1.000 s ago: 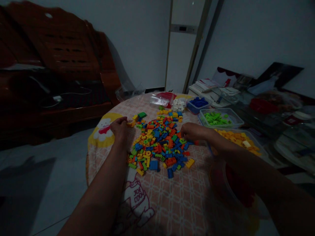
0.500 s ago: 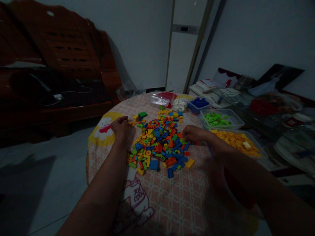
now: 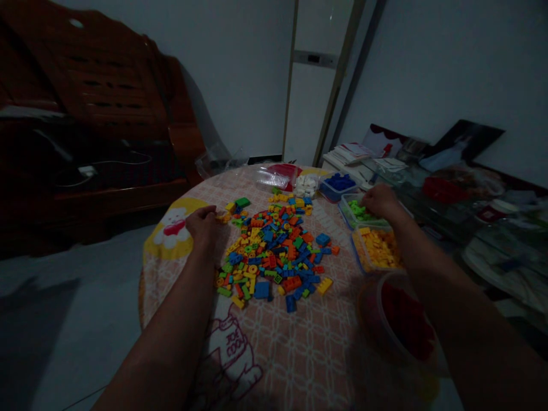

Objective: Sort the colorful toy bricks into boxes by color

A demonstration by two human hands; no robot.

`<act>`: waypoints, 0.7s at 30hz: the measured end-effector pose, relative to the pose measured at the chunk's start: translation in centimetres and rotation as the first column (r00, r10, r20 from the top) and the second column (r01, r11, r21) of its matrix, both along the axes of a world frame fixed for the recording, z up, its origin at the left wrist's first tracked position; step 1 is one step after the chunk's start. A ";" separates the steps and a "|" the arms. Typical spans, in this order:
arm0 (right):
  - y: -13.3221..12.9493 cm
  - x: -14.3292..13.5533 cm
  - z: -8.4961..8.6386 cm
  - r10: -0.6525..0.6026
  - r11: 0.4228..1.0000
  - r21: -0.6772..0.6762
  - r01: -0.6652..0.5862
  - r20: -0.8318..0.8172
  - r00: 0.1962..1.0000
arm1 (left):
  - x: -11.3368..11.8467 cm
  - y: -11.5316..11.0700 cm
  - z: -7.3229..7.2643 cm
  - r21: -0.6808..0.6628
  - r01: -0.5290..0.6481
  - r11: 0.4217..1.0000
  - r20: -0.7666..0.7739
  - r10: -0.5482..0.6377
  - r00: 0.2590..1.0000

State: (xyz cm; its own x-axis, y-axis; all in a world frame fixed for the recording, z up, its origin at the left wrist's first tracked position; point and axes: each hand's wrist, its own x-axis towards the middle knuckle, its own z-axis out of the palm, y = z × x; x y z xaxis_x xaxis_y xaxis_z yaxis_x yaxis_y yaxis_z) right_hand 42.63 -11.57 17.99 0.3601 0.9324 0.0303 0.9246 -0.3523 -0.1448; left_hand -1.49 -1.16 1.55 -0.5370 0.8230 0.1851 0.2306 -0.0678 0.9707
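Observation:
My left hand (image 3: 202, 221) rests at the left side of a heap of mixed toy building bricks (image 3: 274, 251), its fingers curled together. Small yellow-orange bricks (image 3: 223, 218) lie right at its fingertips; whether it grips one is hidden. Over a clear plastic box (image 3: 349, 215) of light green bricks (image 3: 358, 210) is my right hand (image 3: 380, 201), with fingers closed and pointing down into it. Whatever those fingers hold cannot be made out. Just nearer to me, under my right forearm, stands a box of yellow bricks (image 3: 377, 246).
A round tub of red bricks (image 3: 409, 325) stands at the near right. Farther back are a box of blue bricks (image 3: 340, 182), white bricks (image 3: 306, 185) and clear plastic packaging (image 3: 272, 177). A glass table (image 3: 454, 211) with clutter adjoins on the right.
My right hand has moved from the heap's right side rightward and away to the light green box. A blue brick now shows where it was. My left hand stays by the heap.

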 end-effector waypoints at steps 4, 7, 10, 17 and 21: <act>-0.3 0.6 0.3 -0.110 0.986 0.120 0.120 -0.085 0.990 | -0.2 0.2 -0.3 0.001 0.011 1.000 -0.007 -0.011 1.000; -0.5 -0.9 1.0 -0.065 0.980 0.181 0.077 -0.071 0.995 | -0.3 0.2 -0.4 0.013 0.017 1.000 -0.020 -0.016 1.000; -0.8 -3.4 1.7 0.051 0.982 0.183 -0.044 -0.037 0.998 | -0.4 0.1 -0.4 0.005 0.021 1.000 -0.018 -0.021 1.000; -1.5 -9.5 -0.6 0.543 0.830 -0.077 -0.552 -0.112 0.832 | -0.1 -0.2 -0.1 -0.007 0.007 1.000 -0.009 -0.008 1.000; -1.8 -11.2 -2.7 0.645 0.731 -0.222 -0.646 -0.086 0.759 | 0.2 -0.5 0.2 0.008 0.003 1.000 0.014 -0.003 1.000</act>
